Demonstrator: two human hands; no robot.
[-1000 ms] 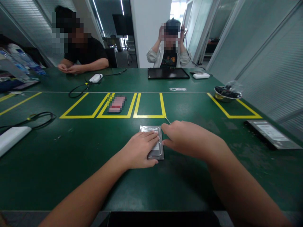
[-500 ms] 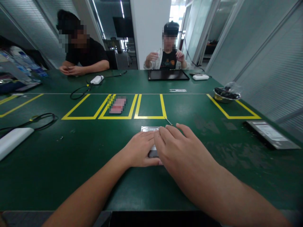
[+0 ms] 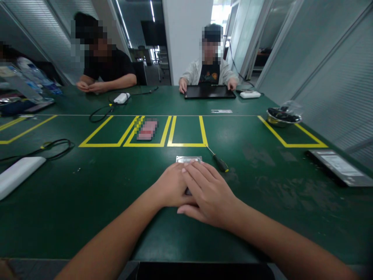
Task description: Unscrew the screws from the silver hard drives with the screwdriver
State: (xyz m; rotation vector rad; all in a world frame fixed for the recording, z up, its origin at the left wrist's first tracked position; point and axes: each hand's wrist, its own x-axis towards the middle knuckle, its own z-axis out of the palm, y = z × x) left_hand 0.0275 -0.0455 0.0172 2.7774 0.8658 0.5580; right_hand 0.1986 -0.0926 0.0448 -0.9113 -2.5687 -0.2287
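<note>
A silver hard drive (image 3: 189, 159) lies flat on the green table, mostly hidden under my hands; its far edge shows. My left hand (image 3: 171, 184) holds it from the left, thumb along the near side and fingers across the top. Over those fingers rests my right hand (image 3: 211, 190), its own fingers stretched out flat and its thumb apart, holding nothing. Just beyond the right hand a screwdriver (image 3: 220, 162) with a black and yellow handle lies on the table, its tip at the corner of a yellow taped frame (image 3: 186, 145).
A larger drive-like metal unit (image 3: 339, 165) lies at right, below a metal bowl (image 3: 282, 118) of dark items. A pink phone-like object (image 3: 147, 130) sits in another taped frame. A white power strip (image 3: 20, 175) is at left. Across the table, one co-worker touches a black panel (image 3: 210, 91).
My right hand has turned and settled flat over my left hand. The screwdriver's handle, hidden before, now shows. The co-worker opposite has lowered both hands onto the black panel.
</note>
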